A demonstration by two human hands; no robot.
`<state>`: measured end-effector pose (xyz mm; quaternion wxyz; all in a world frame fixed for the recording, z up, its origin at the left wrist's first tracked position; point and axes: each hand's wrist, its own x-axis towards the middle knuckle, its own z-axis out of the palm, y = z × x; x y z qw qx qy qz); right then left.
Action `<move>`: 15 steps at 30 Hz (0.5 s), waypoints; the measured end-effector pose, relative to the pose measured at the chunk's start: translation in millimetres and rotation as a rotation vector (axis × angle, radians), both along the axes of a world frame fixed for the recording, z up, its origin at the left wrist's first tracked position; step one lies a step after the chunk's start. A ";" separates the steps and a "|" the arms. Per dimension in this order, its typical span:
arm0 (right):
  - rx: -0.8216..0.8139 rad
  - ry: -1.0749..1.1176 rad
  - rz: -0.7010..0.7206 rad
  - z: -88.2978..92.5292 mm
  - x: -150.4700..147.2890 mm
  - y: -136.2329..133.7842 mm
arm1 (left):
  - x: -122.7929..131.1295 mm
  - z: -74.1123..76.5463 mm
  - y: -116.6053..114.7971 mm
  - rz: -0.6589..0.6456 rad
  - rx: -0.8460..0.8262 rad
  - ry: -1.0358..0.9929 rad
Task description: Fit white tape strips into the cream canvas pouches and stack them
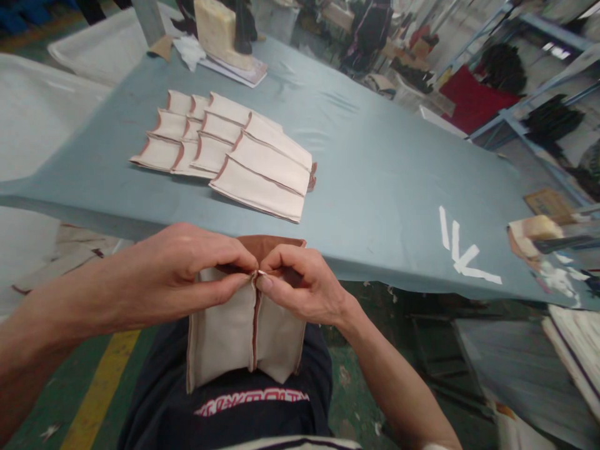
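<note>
A cream fabric piece with brown edging and a brown seam down its middle hangs over my lap in the head view. At the top of that seam, my left hand pinches the fabric edge between thumb and forefinger. Right beside it, my right hand pinches the same spot, the fingertips of both hands nearly touching. A small pale bit shows between them, too small to make out. Brown material shows behind the fingers, near the table edge.
Overlapping cream fabric pieces lie on the blue-covered table ahead. White strips are at the right. A yellowish block stands at the back left, and white bins flank the left side.
</note>
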<state>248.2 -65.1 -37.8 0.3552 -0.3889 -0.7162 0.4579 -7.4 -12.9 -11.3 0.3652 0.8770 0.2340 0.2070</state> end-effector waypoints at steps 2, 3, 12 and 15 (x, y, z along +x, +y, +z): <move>0.008 0.008 -0.017 0.9 -2.7 -0.7 | 1.5 -1.6 -3.1 0.029 0.073 0.006; 0.015 0.014 -0.037 1.1 -4.5 -1.2 | 3.0 -1.7 -4.8 0.048 0.104 0.001; -0.135 0.129 -0.135 3.8 -26.6 -2.9 | 18.4 6.4 -6.6 0.157 -0.301 -0.069; -0.163 0.108 -0.108 8.9 -28.4 -2.3 | 16.6 13.5 -1.2 0.105 -0.432 0.008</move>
